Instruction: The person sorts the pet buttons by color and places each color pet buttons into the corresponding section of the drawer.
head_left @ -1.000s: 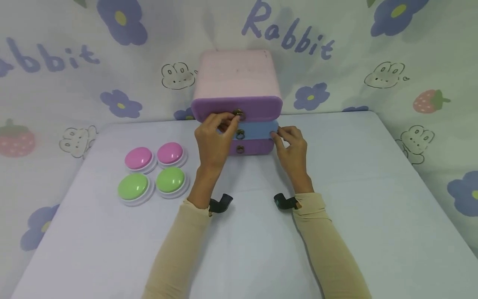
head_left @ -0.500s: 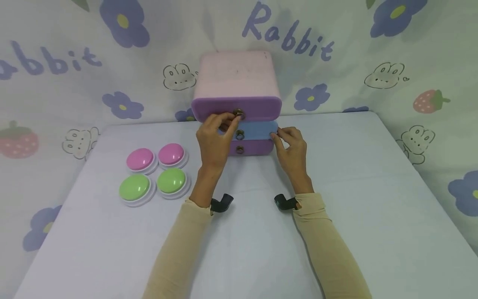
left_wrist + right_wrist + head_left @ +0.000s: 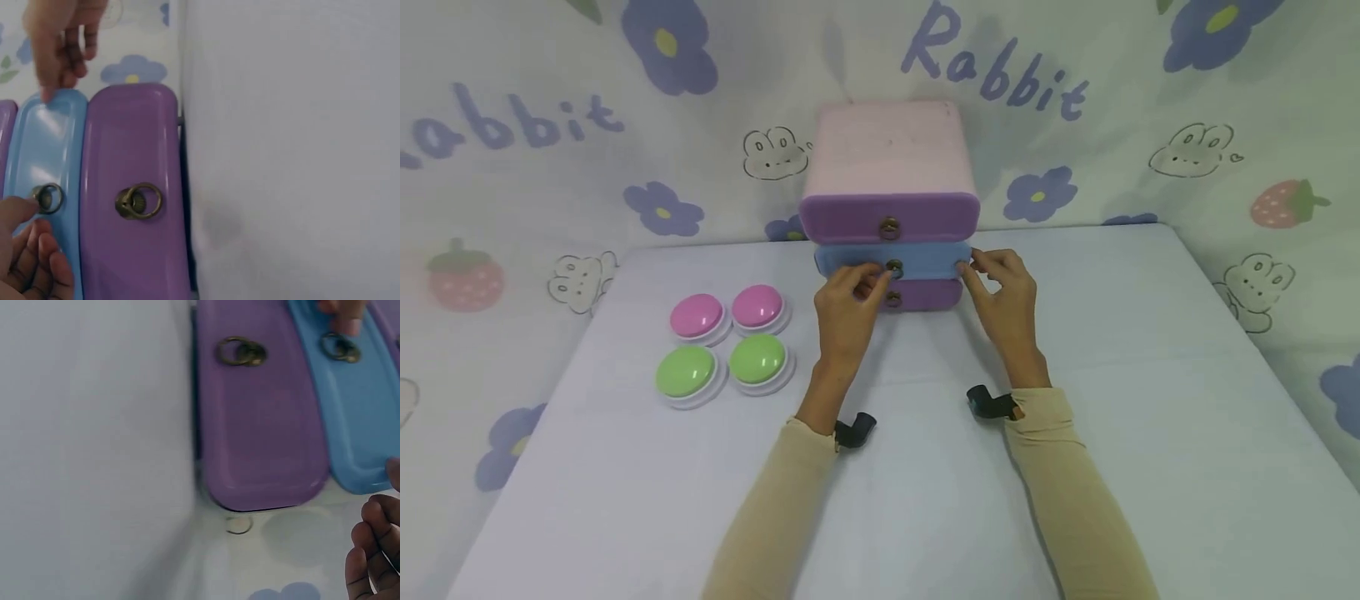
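Note:
A small pink chest (image 3: pixel 891 150) stands at the back of the table, with a purple top drawer (image 3: pixel 842 219), a blue middle drawer (image 3: pixel 936 260) and a purple bottom drawer (image 3: pixel 932 294). Each drawer front has a brass ring pull. My left hand (image 3: pixel 846 312) is at the middle drawer, a fingertip right at the base of its ring pull (image 3: pixel 47 197); the ring hangs free and the other fingers are loosely bent. My right hand (image 3: pixel 1007 300) pinches the right end of the blue drawer, thumb on the front and fingers past the edge.
Left of the chest sit two pink push buttons (image 3: pixel 696 315) and two green push buttons (image 3: pixel 685 371) on white bases. A cloth printed with rabbits and flowers (image 3: pixel 662 208) hangs behind the white table (image 3: pixel 1120 400).
My left hand has let go of the top drawer's ring pull and moved down to the blue drawer's one. My right hand keeps its place at the blue drawer's edge. The view has shifted slightly.

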Motion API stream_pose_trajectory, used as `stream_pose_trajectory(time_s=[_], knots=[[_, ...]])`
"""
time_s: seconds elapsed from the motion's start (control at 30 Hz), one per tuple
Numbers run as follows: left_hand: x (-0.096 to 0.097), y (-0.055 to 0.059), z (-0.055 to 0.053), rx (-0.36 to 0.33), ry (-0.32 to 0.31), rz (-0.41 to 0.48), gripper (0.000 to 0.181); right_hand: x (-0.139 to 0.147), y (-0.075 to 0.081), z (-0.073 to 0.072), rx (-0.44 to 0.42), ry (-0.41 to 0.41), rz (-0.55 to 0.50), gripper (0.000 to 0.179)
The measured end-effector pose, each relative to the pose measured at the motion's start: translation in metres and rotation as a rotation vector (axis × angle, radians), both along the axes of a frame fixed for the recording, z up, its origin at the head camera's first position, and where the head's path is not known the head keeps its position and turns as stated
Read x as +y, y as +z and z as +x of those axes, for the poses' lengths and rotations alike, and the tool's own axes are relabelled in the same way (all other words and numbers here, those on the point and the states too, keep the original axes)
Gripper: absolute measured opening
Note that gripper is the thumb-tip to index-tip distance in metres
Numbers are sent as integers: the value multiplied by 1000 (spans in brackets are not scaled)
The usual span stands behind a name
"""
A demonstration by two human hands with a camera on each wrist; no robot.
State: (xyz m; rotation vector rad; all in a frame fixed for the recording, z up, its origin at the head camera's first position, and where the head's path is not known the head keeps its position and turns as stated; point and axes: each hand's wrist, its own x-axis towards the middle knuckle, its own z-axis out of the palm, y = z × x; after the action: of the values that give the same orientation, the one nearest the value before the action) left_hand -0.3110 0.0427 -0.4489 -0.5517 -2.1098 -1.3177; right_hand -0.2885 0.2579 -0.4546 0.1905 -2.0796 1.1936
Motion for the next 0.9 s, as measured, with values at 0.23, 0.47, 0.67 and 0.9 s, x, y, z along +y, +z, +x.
stream_pose_trajectory(time_s=[0.23,0.47,0.67,0.9], knots=[[0,-4,1,-20,-3,-14,18,1,22,-6,119,32,-46,33],[3,-7,1,-29,-13,-1,16,-1,39,-6,176,40,-22,35],[8,-8,2,-71,-52,54,16,-13,60,6,155,41,-41,34],[8,-10,1,-156,-74,138,13,-18,66,10,151,40,-40,31]])
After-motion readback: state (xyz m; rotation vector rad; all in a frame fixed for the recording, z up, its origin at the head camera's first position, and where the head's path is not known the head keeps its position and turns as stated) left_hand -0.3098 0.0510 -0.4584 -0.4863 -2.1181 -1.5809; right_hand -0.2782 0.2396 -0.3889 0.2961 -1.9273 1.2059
